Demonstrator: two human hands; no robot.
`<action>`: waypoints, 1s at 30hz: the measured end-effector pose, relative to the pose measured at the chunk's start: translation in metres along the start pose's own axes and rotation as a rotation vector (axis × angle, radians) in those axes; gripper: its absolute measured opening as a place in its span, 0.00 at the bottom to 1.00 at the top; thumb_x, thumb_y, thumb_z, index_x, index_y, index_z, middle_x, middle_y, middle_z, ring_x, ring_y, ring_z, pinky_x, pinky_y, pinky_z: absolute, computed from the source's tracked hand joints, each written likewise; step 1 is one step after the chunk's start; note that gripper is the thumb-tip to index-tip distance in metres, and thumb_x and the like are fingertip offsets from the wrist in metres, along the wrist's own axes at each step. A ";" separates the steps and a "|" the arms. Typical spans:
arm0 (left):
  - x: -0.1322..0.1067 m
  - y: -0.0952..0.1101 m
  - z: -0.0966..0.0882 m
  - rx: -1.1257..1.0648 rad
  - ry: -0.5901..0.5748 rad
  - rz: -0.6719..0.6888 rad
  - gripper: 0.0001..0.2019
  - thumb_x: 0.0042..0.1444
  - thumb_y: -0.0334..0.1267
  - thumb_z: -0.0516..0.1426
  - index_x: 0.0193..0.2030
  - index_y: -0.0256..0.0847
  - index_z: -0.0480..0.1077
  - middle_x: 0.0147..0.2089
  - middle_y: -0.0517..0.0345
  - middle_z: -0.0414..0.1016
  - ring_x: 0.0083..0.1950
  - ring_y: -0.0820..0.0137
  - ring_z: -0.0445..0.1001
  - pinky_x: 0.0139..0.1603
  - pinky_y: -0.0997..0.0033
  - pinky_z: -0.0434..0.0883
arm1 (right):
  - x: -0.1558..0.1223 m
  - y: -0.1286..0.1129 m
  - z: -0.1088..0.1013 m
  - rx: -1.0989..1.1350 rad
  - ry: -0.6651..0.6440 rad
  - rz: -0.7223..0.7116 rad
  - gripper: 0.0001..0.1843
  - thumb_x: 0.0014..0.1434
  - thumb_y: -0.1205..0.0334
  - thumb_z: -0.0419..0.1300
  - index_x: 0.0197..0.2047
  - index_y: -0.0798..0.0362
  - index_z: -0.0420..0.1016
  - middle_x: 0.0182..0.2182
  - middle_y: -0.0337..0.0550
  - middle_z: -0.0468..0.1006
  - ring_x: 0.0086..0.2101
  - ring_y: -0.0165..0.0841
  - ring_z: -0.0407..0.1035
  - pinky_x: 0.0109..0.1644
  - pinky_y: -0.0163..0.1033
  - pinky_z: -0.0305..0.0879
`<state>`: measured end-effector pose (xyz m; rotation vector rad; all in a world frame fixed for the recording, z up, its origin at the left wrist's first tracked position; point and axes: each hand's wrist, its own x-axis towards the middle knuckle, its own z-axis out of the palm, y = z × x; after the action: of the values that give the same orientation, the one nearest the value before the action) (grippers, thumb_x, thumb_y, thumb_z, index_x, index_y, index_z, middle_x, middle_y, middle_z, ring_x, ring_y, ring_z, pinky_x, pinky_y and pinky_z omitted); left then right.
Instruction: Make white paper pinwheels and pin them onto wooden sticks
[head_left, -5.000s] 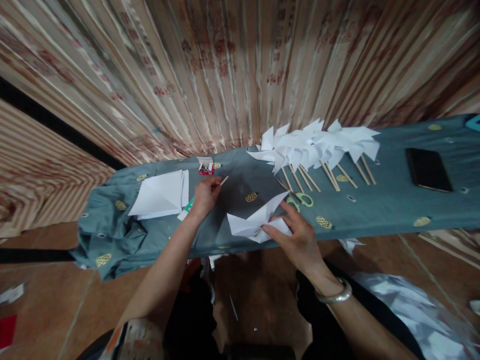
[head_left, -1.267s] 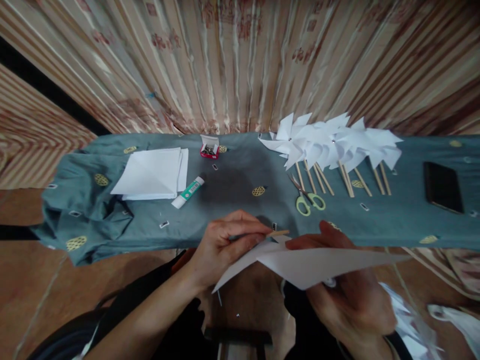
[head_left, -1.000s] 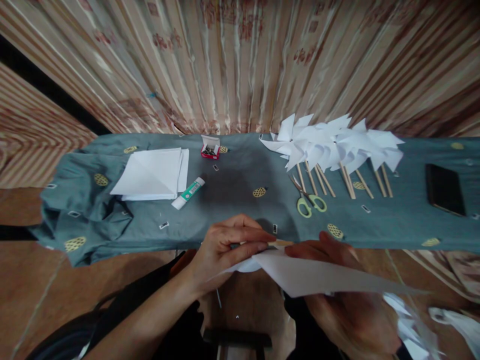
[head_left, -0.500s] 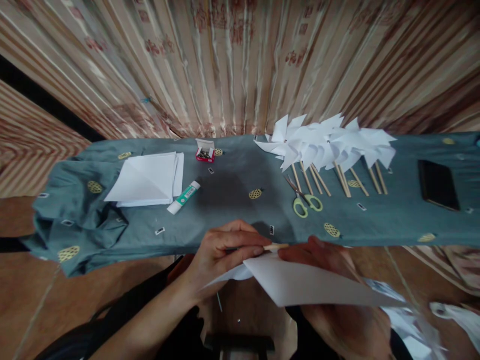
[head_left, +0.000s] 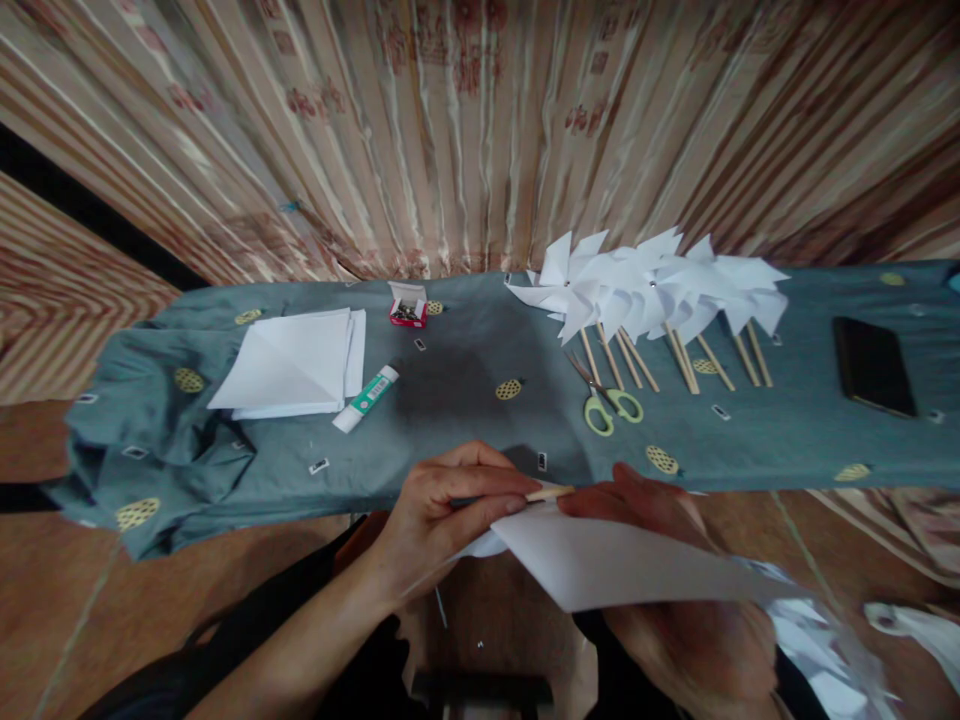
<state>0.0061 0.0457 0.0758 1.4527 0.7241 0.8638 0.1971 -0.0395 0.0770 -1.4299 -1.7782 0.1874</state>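
At the near edge of the cloth, my left hand [head_left: 457, 500] pinches a short wooden stick [head_left: 553, 492] between thumb and fingers. From the other side my right hand [head_left: 649, 505] grips a white paper [head_left: 615, 560] with its fingers at the stick's end. The paper's pointed flap spreads below both hands and hides most of the right palm. Part of the same white paper shows under my left fingers. Green-handled scissors [head_left: 604, 400] lie beyond the hands, with several paper pinwheels [head_left: 645, 280] on wooden sticks behind them.
On the patterned teal cloth [head_left: 465, 400] are a stack of white paper [head_left: 289, 360], a glue stick [head_left: 366, 398] and an open red box of small metal pins [head_left: 408, 310]. A dark phone [head_left: 874, 365] lies right. Behind hangs a pleated curtain [head_left: 465, 130]. White paper scraps [head_left: 817, 650] lie lower right.
Almost nothing differs. The whole view has shifted very slightly, and the paper in my hands is tilted a little differently, with more of the stick's tip showing.
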 end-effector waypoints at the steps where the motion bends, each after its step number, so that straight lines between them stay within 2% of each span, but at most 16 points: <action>1: 0.000 0.000 0.000 0.023 0.000 0.003 0.06 0.57 0.35 0.63 0.40 0.46 0.82 0.35 0.54 0.79 0.34 0.74 0.76 0.32 0.79 0.71 | -0.001 0.000 0.001 0.011 0.029 -0.013 0.27 0.62 0.63 0.59 0.63 0.48 0.63 0.37 0.45 0.83 0.38 0.42 0.78 0.45 0.46 0.76; 3: -0.001 -0.001 -0.001 0.073 -0.006 0.020 0.07 0.58 0.34 0.62 0.41 0.46 0.82 0.36 0.53 0.79 0.35 0.73 0.76 0.33 0.78 0.71 | -0.001 -0.001 0.002 -0.001 0.038 -0.045 0.33 0.61 0.64 0.59 0.68 0.48 0.56 0.38 0.46 0.83 0.38 0.42 0.79 0.45 0.47 0.77; 5: -0.002 -0.003 -0.001 0.109 -0.011 0.048 0.08 0.59 0.34 0.61 0.42 0.46 0.82 0.36 0.53 0.79 0.36 0.72 0.76 0.33 0.78 0.72 | -0.001 -0.002 0.002 -0.052 0.011 0.006 0.34 0.61 0.64 0.59 0.69 0.48 0.55 0.37 0.44 0.84 0.36 0.41 0.80 0.44 0.47 0.77; 9: -0.003 -0.004 -0.001 0.144 -0.006 0.087 0.08 0.60 0.34 0.61 0.44 0.45 0.81 0.37 0.51 0.79 0.36 0.72 0.77 0.33 0.77 0.72 | -0.002 -0.004 0.002 -0.130 0.019 0.125 0.31 0.61 0.62 0.59 0.66 0.48 0.58 0.35 0.42 0.84 0.36 0.39 0.80 0.44 0.43 0.79; 13: -0.004 -0.003 0.001 0.190 0.008 0.140 0.08 0.60 0.33 0.60 0.44 0.43 0.81 0.36 0.51 0.80 0.35 0.72 0.77 0.32 0.77 0.73 | -0.005 -0.003 0.004 -0.052 0.050 0.201 0.27 0.61 0.60 0.60 0.63 0.48 0.63 0.38 0.42 0.84 0.34 0.36 0.80 0.38 0.37 0.79; 18: -0.003 -0.002 -0.001 0.224 0.003 0.199 0.09 0.61 0.32 0.59 0.45 0.42 0.81 0.37 0.51 0.80 0.36 0.72 0.77 0.32 0.77 0.73 | -0.007 -0.001 0.007 0.055 0.089 0.307 0.27 0.58 0.59 0.63 0.61 0.48 0.67 0.40 0.44 0.84 0.34 0.36 0.81 0.35 0.35 0.79; 21: -0.003 -0.003 -0.001 0.213 -0.007 0.152 0.09 0.61 0.33 0.59 0.44 0.42 0.81 0.36 0.51 0.80 0.35 0.72 0.76 0.33 0.76 0.73 | -0.005 -0.001 0.008 0.087 0.093 0.310 0.28 0.58 0.60 0.64 0.61 0.47 0.67 0.42 0.44 0.84 0.36 0.36 0.81 0.37 0.34 0.80; 26: -0.003 -0.005 0.000 0.139 -0.011 0.029 0.08 0.60 0.34 0.60 0.42 0.43 0.82 0.36 0.52 0.80 0.35 0.71 0.75 0.34 0.75 0.72 | 0.002 -0.001 0.009 0.243 0.005 0.321 0.31 0.61 0.62 0.62 0.66 0.45 0.60 0.44 0.44 0.84 0.41 0.35 0.81 0.42 0.35 0.79; 30: -0.003 -0.005 0.002 0.074 -0.004 -0.075 0.07 0.58 0.38 0.62 0.40 0.43 0.82 0.35 0.52 0.79 0.33 0.71 0.73 0.34 0.74 0.71 | 0.004 0.000 0.013 0.345 -0.003 0.367 0.28 0.61 0.62 0.62 0.64 0.44 0.63 0.43 0.43 0.84 0.41 0.34 0.81 0.41 0.34 0.79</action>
<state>0.0065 0.0427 0.0707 1.4826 0.8100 0.7838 0.1885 -0.0311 0.0711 -1.4831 -1.3878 0.6546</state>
